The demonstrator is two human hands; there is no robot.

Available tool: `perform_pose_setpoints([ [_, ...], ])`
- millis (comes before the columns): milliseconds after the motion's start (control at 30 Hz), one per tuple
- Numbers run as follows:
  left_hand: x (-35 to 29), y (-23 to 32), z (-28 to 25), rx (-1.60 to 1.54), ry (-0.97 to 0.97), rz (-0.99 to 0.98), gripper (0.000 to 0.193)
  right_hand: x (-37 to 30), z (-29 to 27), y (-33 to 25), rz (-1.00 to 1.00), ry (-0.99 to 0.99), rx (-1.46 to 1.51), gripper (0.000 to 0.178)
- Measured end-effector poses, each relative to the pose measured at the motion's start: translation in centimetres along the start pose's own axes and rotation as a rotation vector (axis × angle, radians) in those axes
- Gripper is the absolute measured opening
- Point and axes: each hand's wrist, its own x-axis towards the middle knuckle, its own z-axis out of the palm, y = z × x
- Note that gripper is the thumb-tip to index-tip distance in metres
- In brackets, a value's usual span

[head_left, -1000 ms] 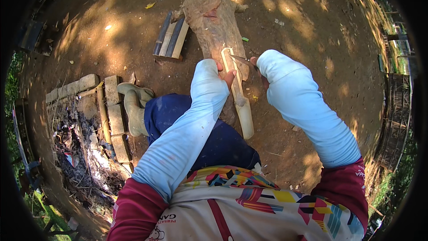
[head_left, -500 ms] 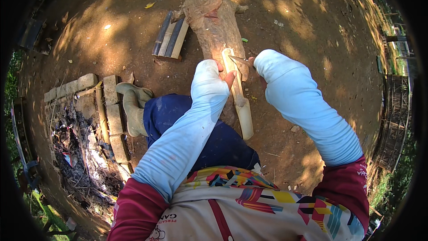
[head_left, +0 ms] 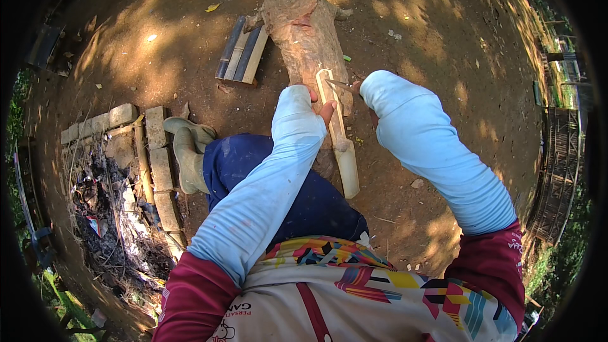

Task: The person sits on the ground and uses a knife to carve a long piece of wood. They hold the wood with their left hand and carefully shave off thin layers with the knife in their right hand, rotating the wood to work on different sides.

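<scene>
A split length of pale bamboo [head_left: 347, 168] lies lengthwise over the near end of a log [head_left: 303, 35], its lower part reaching past the log toward me. My left hand [head_left: 327, 113], mostly covered by a light blue sleeve, is closed round the bamboo, thumb on top. At the bamboo's far end rests the tip of a knife [head_left: 341, 83]. The knife is gripped by my right hand [head_left: 358, 89], whose fingers are largely hidden behind the other blue sleeve.
Left of the log lie several dark and pale bamboo pieces [head_left: 242, 50] side by side. Further left, bricks [head_left: 163, 168] border a patch of ash [head_left: 117, 215]. My boots [head_left: 190, 158] are next to the bricks. At the right edge stands a woven fence [head_left: 557, 174].
Almost nothing differs. The knife tip stays near the bamboo's far end, and both hands keep their grip and place.
</scene>
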Motion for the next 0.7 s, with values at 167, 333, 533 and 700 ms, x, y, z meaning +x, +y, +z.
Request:
perform_pose_setpoints([
  [167,0.19,-0.46,0.63,-0.01,0.002,-0.023,0.043,0.03,-0.01,-0.2,0.015,-0.011,0.007,0.018],
  [333,-0.15,-0.69,0.63,-0.069,0.071,0.049,0.044,-0.01,-0.23,-0.51,0.033,-0.024,0.009,0.017],
  [533,-0.03,-0.86,0.85,-0.07,0.052,0.028,0.043,0.05,-0.42,-0.84,0.053,-0.042,0.016,0.017],
  [700,-0.08,-0.81,0.8,-0.079,0.068,0.045,0.042,-0.05,-0.58,-1.03,0.07,-0.057,0.015,0.016],
])
